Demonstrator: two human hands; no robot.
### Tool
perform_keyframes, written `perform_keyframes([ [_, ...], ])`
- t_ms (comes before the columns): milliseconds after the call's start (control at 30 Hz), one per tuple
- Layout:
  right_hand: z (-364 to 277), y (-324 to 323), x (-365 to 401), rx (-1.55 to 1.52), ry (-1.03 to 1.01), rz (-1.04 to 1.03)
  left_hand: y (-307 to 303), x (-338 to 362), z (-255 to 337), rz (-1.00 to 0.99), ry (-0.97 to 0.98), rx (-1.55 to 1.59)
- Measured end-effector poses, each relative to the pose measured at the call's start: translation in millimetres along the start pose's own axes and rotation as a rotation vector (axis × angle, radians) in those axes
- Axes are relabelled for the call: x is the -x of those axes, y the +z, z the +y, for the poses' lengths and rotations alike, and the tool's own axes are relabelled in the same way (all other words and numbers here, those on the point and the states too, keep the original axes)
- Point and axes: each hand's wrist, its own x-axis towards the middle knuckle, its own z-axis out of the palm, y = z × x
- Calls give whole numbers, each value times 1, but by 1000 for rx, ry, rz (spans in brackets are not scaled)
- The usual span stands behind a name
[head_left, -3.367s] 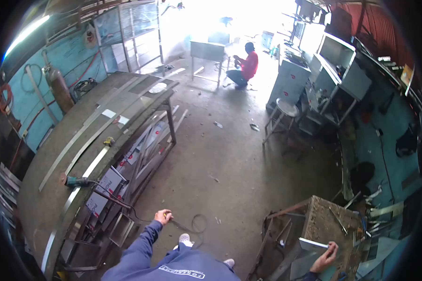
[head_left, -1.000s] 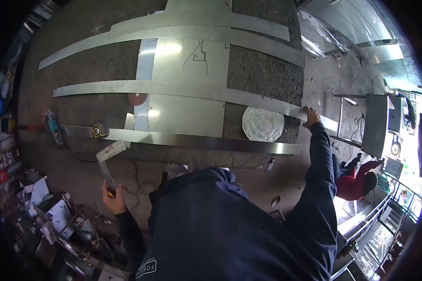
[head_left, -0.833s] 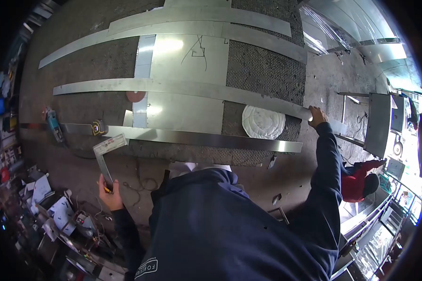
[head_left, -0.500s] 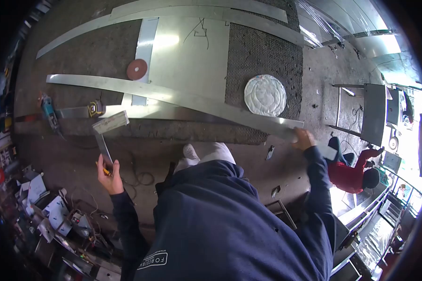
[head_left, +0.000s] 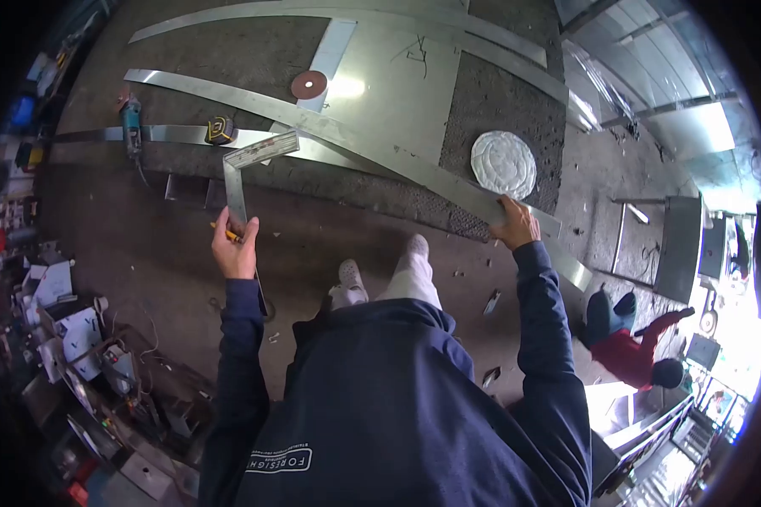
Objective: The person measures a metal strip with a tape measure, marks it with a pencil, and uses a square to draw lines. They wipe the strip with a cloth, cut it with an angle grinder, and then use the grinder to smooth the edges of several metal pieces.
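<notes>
My left hand is closed around the blade of a metal try square, whose thick stock points up and right just beyond the bench's front edge. A small yellow-orange stick-like item, too small to name surely, is in the same fingers. My right hand grips a long flat metal strip near its right end, thumb below and fingers on top. That strip lies slanted across the bench, over another metal strip. Left of the square are a yellow-black tape measure and a teal angle grinder.
A reddish-brown disc rests by a metal sheet with black marks. A round silvery padded piece lies on the bench's right part. A person in red is at the right. Cluttered equipment stands at left.
My view has turned and shifted, so the bench items appear tilted. My left hand has brought the square closer to the strips. My right hand now holds the strip more firmly near its end.
</notes>
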Motion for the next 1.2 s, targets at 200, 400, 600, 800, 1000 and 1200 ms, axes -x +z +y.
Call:
perform_keyframes([
  [200, 65, -10, -42, 99, -88, 78, 64, 18, 9, 68, -323, 160],
  [400, 144, -27, -112, 89, -115, 19, 210, 57, 13, 337, -200, -186],
  [600, 201, 3, -167, 103, -203, -20, 250, 87, 87, 225, -110, -377],
  [800, 144, -16, -158, -101, -638, 296, 151, 179, 39, 233, -432, -256],
  [1000, 60, 29, -127, -585, -777, -190, 83, 337, -45, 422, -900, -526],
  [1200, -87, 75, -46, -591, -976, -552, 56, 505, -106, 548, -1360, -260],
])
